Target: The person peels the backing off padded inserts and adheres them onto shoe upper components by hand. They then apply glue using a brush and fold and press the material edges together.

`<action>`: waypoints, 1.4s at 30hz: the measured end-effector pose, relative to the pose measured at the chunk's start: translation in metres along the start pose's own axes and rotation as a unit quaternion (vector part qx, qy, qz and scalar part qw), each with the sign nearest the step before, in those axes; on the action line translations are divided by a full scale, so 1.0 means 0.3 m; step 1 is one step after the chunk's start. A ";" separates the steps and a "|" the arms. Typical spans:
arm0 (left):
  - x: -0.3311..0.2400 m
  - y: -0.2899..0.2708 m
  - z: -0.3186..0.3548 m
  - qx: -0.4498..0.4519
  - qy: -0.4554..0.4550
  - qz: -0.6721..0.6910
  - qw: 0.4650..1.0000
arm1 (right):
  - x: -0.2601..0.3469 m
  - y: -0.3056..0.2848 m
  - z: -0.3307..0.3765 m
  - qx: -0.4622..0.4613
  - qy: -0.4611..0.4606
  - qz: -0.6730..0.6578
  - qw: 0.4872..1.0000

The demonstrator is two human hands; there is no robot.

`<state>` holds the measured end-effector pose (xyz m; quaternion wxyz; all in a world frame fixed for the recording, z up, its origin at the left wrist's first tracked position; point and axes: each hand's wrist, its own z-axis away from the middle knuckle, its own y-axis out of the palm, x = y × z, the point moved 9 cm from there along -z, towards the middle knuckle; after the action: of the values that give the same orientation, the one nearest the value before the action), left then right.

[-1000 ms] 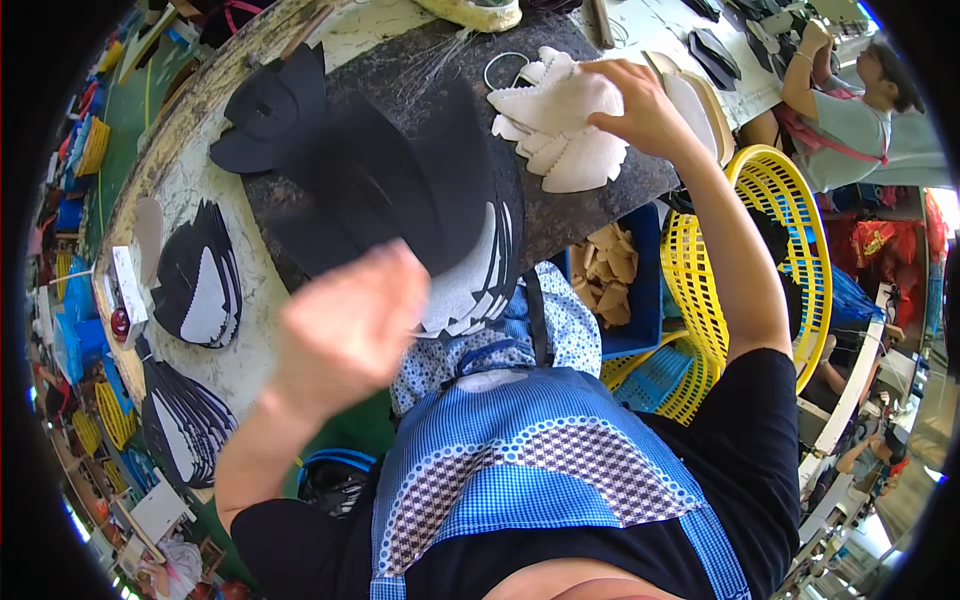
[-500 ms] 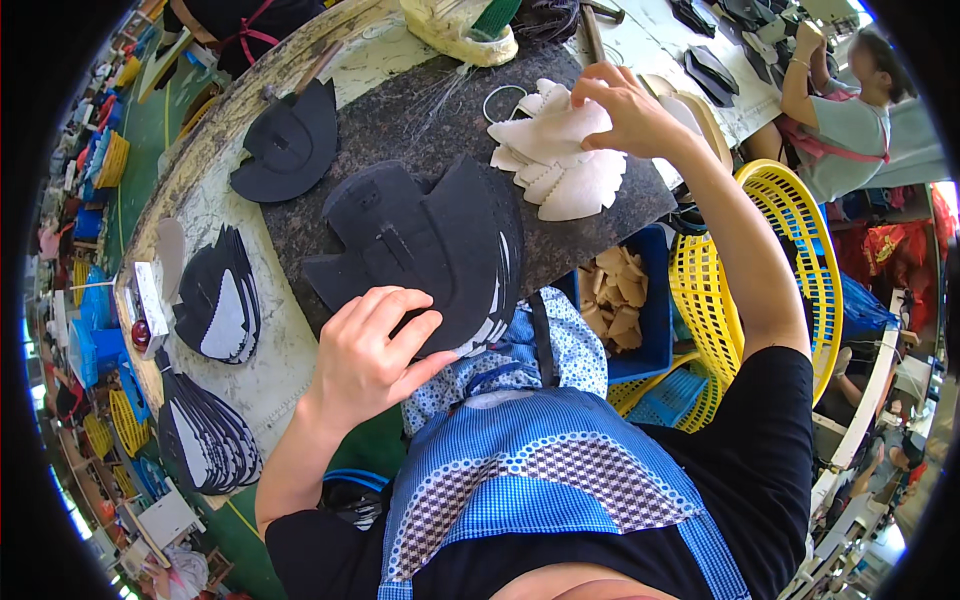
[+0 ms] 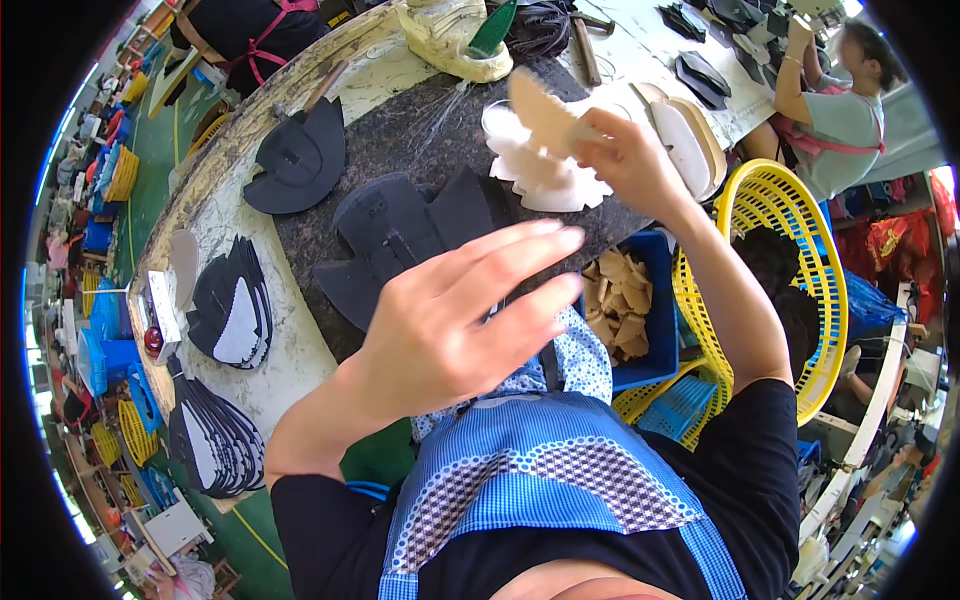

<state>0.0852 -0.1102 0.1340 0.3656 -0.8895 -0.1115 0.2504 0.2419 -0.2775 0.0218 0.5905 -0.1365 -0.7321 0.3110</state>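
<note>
My right hand point(image 3: 630, 160) is pinched on a thin beige cut piece with a toothed edge point(image 3: 543, 110), raised at a tilt. Just below it a pile of white toothed pieces point(image 3: 550, 182) lies on the dark board point(image 3: 400, 125). My left hand point(image 3: 450, 315) hovers in front of me, fingers stretched out and a little blurred, with nothing visible in it. It partly covers a stack of black curved pieces point(image 3: 385, 215) on the board. A similar black curved piece point(image 3: 298, 160) lies at the board's far left.
Fanned black-and-white pieces point(image 3: 232, 305) lie on the left of the table. A blue bin point(image 3: 668, 330) of tan scraps and a yellow basket point(image 3: 838, 300) stand right of me. Farther back are a hammer point(image 3: 585, 50) and a seated person point(image 3: 845, 125).
My right hand has lifted a beige toothed piece off the white pile. My left hand has left the black stack's near edge, moving up and right with its fingers stretched out.
</note>
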 end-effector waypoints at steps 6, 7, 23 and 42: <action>0.072 0.031 -0.120 -0.057 0.012 -0.070 0.996 | 0.198 -0.122 0.107 -0.179 -0.108 0.218 0.953; 0.086 0.031 -0.137 -0.061 0.012 -0.110 0.992 | 0.174 -0.142 0.103 -0.185 -0.120 0.282 0.934; 0.291 0.080 -0.010 0.011 -0.350 0.311 0.884 | 0.289 0.056 0.188 0.052 0.014 -0.440 0.897; -0.066 -0.090 0.057 -0.178 0.097 -0.031 0.979 | 0.326 0.252 0.261 0.183 0.002 -0.795 0.579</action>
<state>0.0589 -0.0883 0.1499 0.2176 -0.9567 -0.1455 0.1276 0.1291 -0.1868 0.0427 0.6158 0.6098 -0.4741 -0.1556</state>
